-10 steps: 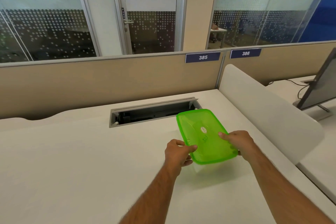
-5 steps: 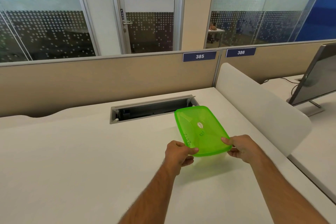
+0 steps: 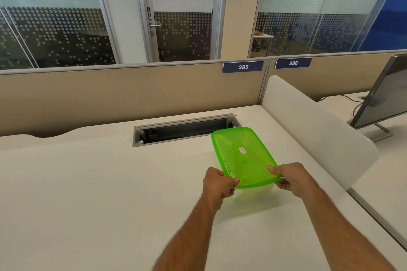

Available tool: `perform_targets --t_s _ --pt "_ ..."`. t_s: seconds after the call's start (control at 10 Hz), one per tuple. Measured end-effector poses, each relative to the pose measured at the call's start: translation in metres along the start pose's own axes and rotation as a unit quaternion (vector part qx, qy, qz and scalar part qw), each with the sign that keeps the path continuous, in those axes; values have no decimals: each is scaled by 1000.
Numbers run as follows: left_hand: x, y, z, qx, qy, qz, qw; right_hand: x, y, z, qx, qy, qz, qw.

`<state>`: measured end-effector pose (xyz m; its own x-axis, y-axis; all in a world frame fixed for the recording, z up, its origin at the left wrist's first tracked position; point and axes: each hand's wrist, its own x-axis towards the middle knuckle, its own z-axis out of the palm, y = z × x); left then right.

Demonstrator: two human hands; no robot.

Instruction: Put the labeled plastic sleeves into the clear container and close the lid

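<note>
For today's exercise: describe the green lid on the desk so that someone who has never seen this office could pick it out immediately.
Find the white desk below the partition sign 385, then the long open cable slot set into it. Just in front of the slot's right end, the left hand and right hand grip the near corners of the green lid. It is the only bright, translucent green thing there.

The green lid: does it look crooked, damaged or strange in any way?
No damage shows. The green lid covers the clear container, lying skewed to the desk edge. Left hand and right hand grip its near corners. Handwriting marks it.
</note>
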<state>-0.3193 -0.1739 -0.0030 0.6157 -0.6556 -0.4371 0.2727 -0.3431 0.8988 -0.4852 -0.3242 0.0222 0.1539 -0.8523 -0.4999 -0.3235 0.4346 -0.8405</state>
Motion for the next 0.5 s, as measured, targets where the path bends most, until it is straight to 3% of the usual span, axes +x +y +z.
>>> perform_targets --t_s 0.3,0.5 --pt "-13 -2 -5 -5 -27 -1 1000 -4 1 -1 -48 12 -18 999" --pt "-36 -11 -24 202 32 103 973 -27 -12 6 -254 123 -68 957"
